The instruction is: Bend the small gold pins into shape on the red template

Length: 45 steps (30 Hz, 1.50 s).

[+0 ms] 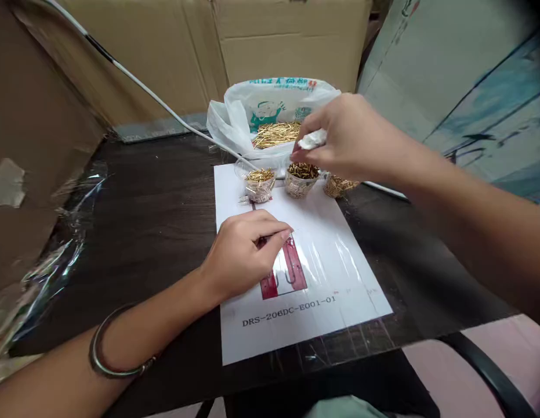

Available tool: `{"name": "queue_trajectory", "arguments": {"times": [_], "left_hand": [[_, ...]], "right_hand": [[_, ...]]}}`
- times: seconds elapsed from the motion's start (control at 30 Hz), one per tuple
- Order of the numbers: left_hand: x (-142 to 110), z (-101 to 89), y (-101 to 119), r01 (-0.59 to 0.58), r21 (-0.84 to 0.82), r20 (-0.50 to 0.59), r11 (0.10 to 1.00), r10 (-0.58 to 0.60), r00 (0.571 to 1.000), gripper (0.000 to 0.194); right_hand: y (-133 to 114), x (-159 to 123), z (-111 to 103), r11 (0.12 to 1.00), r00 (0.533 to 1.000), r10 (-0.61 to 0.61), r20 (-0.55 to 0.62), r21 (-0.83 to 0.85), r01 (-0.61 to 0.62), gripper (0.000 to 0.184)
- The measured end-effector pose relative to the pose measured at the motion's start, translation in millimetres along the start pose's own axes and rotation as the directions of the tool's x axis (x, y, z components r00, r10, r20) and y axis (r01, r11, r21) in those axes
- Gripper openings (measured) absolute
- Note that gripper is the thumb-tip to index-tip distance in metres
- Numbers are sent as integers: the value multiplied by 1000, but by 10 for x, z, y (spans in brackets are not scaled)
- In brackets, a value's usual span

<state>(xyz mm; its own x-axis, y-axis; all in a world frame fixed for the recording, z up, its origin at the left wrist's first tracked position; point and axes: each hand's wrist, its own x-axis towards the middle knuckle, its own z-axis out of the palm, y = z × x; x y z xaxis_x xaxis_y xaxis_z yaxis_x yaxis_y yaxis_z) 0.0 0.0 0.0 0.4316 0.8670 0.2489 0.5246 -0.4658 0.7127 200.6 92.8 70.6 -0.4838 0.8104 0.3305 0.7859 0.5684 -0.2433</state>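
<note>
My left hand [250, 249] rests on a white printed sheet [334, 273], over its red-and-white picture. Thumb and index finger are pinched together at the picture's upper edge; whatever is between them is too small to make out. Above the middle clear cup [299, 184], filled with small dark-gold metal pieces, my right hand [334, 136] is closed, fingertips down at the rim. A crumpled white wad, perhaps tissue [313, 139], shows among its fingers. To the left stands another cup [260, 188] of gold pieces. A third cup [338, 186] sits to the right, partly under my right hand.
Behind the cups, a white plastic bag [239, 125] lies open with many thin gold pins [276, 134]. A white cable [160, 101] runs down to the cups. Cardboard [291, 52] walls the back of the dark table [165, 191]; clear plastic film [73, 244] lies at left.
</note>
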Motion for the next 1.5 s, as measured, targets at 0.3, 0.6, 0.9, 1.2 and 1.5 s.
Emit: {"name": "queue_trajectory", "arguments": {"times": [0.3, 0.6, 0.9, 1.2, 1.5], "left_hand": [[10, -16, -8, 133, -75, 25, 988, -131, 991, 8], [16, -21, -8, 28, -23, 58, 999, -26, 998, 13], [-1, -15, -26, 8, 26, 69, 1000, -9, 998, 14], [12, -9, -30, -14, 57, 61, 998, 11, 998, 12], [18, -9, -37, -26, 54, 79, 998, 22, 997, 14]], "right_hand": [[-393, -702, -44, 904, 999, -15, -29, 426, 26, 8], [-320, -902, 229, 798, 971, 205, 121, 554, -237, 5], [-330, -923, 290, 761, 956, 229, 182, 579, -292, 12], [-328, -913, 357, 746, 941, 260, 217, 573, -339, 10], [-305, -929, 395, 745, 943, 209, 258, 583, -324, 13]]}}
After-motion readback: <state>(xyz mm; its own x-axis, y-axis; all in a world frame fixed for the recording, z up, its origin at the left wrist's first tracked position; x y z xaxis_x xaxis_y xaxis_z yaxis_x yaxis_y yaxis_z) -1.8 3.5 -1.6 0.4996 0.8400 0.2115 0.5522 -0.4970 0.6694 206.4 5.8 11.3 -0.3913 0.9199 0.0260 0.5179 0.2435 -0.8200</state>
